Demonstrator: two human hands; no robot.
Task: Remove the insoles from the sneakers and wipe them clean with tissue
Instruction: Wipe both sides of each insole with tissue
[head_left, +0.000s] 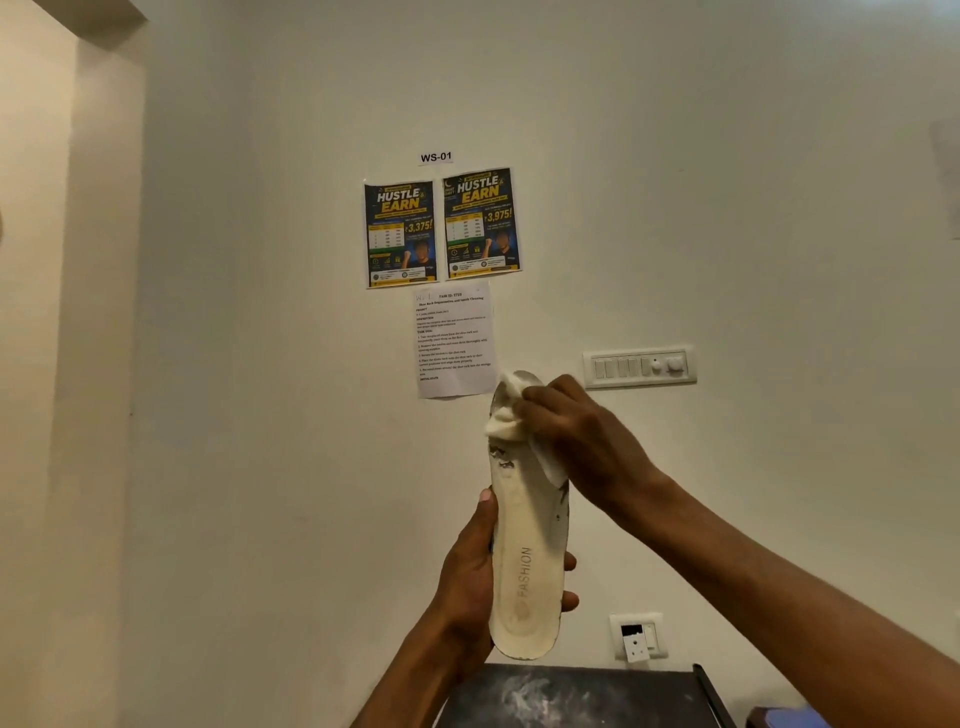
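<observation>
From the head camera, the person holds a cream insole (530, 545) upright in front of the wall (727, 208), heel end down and toe end up, with the word FASHION printed along it. The left hand (467, 582) grips the lower half: the thumb lies up the left edge and the fingers (570, 561) wrap behind, their tips peeking out on the right. The right hand (582, 431) reaches in from the right, its fingers curled round a crumpled white tissue (506, 415) and pressing it on the toe end. Dark scuffs show on the insole just below the tissue.

On the wall behind hang a WS-01 label (435, 157), two dark posters (400, 234) side by side, and a printed sheet (454, 340) beneath them. A switch panel (640, 366) sits to the right, a socket (639, 636) lower down. A dark bench (571, 696) lies below the insole's heel.
</observation>
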